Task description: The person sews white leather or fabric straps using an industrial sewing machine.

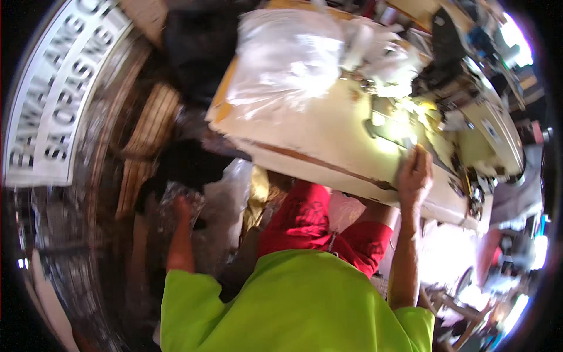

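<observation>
Off the table's left side, low down, my left hand (pixel 183 206) is closed on a crinkled clear plastic bag (pixel 193 199); its fingers are partly smeared. A black cloth or bag (pixel 187 161) lies just beyond it. My right hand (pixel 416 173) rests over the table's front edge, fingers pressed together near the brightly lit spot of a sewing machine (pixel 492 132). What those fingers hold, if anything, is too small to make out. Glare hides the needle area.
A large clear plastic bag of white stuff (pixel 287 53) sits on the cream tabletop (pixel 305 138), with more white plastic (pixel 387 58) beside it. Yellow plastic (pixel 255 196) hangs below the left edge. A lettered white sign (pixel 58 88) stands at far left.
</observation>
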The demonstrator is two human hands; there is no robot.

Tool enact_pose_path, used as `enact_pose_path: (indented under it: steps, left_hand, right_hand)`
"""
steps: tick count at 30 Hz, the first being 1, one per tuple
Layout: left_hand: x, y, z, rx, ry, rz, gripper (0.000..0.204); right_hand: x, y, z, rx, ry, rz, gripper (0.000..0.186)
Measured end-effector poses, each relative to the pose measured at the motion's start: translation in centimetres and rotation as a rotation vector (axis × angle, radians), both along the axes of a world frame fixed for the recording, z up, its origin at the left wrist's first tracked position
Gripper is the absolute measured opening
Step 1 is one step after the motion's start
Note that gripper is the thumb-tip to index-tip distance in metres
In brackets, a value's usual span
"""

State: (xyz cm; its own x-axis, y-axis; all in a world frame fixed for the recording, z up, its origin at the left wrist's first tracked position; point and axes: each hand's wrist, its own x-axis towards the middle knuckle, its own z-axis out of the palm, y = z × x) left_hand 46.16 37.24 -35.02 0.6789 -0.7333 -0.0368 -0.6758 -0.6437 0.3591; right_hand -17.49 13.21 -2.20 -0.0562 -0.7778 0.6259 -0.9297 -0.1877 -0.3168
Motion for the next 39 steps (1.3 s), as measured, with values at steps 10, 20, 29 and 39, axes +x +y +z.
enact_pose_path:
  steps: [10, 20, 29, 39]
  left_hand:
    - [6.7, 0.6, -2.7, 0.030, -0.062, -0.090, 0.020]
    - [2.3, 0.1, -0.3, 0.339, -0.364, -0.454, 0.018]
    - [-2.1, -2.2, 8.4, -0.371, 0.346, 0.055, 0.014]
    - [-27.9, -18.9, 38.1, -0.578, 0.862, -0.665, 0.013]
  right_hand:
    - [0.5, 1.0, 1.7, 0.062, -0.385, -0.057, 0.016]
    - [-0.2, 1.2, 2.1, 0.109, -0.688, -0.038, 0.017]
    - [-1.8, 1.2, 2.3, 0.167, -0.985, -0.022, 0.021]
    - [-2.7, -0.3, 4.5, -0.092, 0.045, -0.072, 0.020]
